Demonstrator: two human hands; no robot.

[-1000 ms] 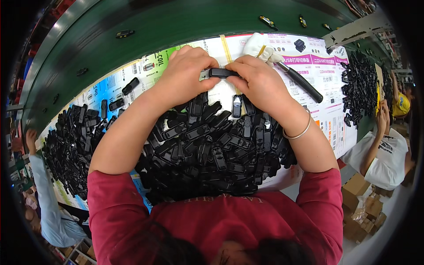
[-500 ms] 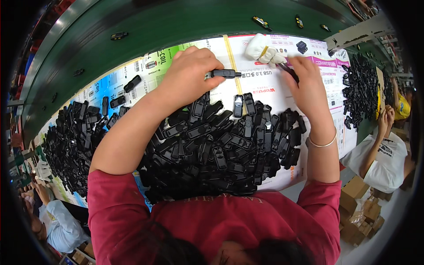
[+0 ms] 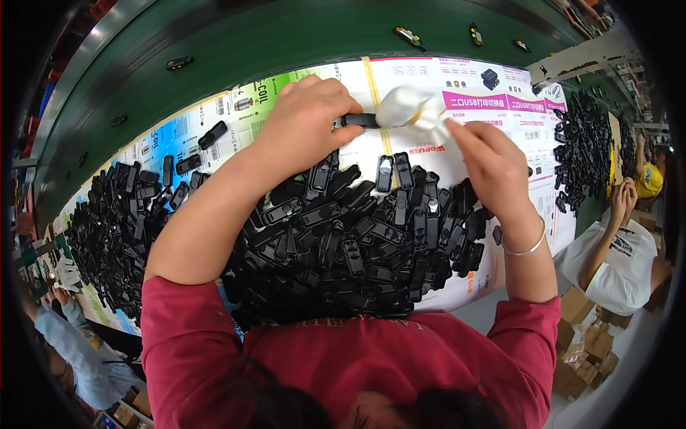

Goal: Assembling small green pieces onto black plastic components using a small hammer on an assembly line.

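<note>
My left hand (image 3: 311,114) pinches a small black plastic casing (image 3: 361,120) between thumb and fingers, above the printed sheets. In my right hand (image 3: 494,168) is a white cloth dabber (image 3: 400,107), a wrapped bundle bound with a yellowish band. Motion blurs its round head, which is at the right end of the casing and covers that end; whether they touch I cannot tell. The dabber's handle is hidden by my fingers. Below both hands spreads a heap of similar black casings (image 3: 350,247), a few with shiny patches.
Another heap of black casings (image 3: 118,236) lies at the left, with loose casings (image 3: 213,134) beside it. A green conveyor belt (image 3: 286,43) carrying spaced small parts (image 3: 410,38) runs along the far side. More black parts (image 3: 589,150) and a seated co-worker (image 3: 618,264) are at the right.
My right hand has picked up the cloth dabber from the sheets and brought it left to the casing. My left hand stays put. Parts on the belt have shifted left.
</note>
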